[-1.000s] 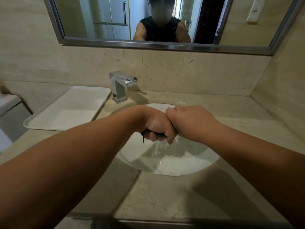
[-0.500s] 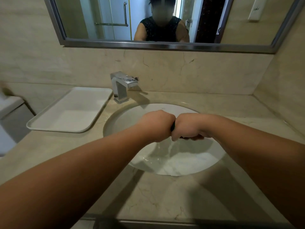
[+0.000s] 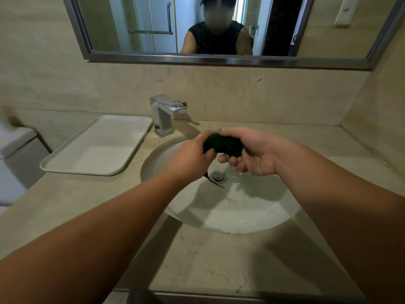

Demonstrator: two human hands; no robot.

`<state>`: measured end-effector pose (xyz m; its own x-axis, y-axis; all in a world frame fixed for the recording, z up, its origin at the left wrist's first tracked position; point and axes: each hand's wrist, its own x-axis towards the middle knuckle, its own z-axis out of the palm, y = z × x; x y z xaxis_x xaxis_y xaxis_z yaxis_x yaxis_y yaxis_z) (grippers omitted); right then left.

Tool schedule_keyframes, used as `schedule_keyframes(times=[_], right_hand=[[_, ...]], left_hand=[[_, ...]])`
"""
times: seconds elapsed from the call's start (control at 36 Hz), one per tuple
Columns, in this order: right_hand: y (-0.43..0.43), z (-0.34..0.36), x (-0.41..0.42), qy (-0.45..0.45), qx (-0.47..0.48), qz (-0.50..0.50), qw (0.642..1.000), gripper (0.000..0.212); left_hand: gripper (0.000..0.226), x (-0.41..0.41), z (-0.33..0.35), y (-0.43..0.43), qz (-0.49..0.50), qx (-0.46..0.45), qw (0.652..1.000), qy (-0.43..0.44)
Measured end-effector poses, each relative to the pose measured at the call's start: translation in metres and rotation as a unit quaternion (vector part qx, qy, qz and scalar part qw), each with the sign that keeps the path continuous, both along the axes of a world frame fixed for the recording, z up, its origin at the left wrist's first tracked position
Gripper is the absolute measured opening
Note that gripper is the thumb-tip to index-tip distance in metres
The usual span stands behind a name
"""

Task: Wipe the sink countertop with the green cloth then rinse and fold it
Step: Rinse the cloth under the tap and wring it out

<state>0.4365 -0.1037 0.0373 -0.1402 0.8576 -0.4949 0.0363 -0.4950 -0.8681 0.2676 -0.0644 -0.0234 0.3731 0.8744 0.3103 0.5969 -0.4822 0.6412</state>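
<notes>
As a person is leaning over the sink point(image 3: 241, 211), both hands are grasping the green cloth point(image 3: 223, 144), wadded into a dark wet ball just above the basin: the left hand point(image 3: 190, 159) is pinching one end while the right hand point(image 3: 252, 150) is cupping it, fingers curled round. With no water running from the faucet point(image 3: 164, 115) and the basin wet, wiping and rinsing are looking done, and folding is remaining. No brand, label or legible writing is showing.
</notes>
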Motion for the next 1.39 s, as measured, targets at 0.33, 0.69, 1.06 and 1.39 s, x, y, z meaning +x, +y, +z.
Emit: schedule_keyframes(times=[0.33,0.69,1.06,1.39], right_hand=[[-0.027,-0.002,-0.016,-0.523,0.405,0.087,0.745,0.036],[-0.018,-0.033,-0.014,-0.613,0.677,0.168,0.372,0.062],[-0.002,-0.037,-0.035,-0.757,0.387,0.142,0.507,0.025],[0.004,-0.045,-0.038,-0.710,0.246,0.142,0.644,0.012]], left_hand=[[0.016,-0.006,0.024,0.019,-0.021,-0.450,0.886,-0.110],[0.035,-0.025,0.056,0.017,-0.204,-0.535,0.816,0.081],[0.035,-0.009,0.033,0.002,-0.051,-0.318,0.939,0.121],[0.009,0.002,0.012,-0.001,-0.057,0.038,0.923,0.378]])
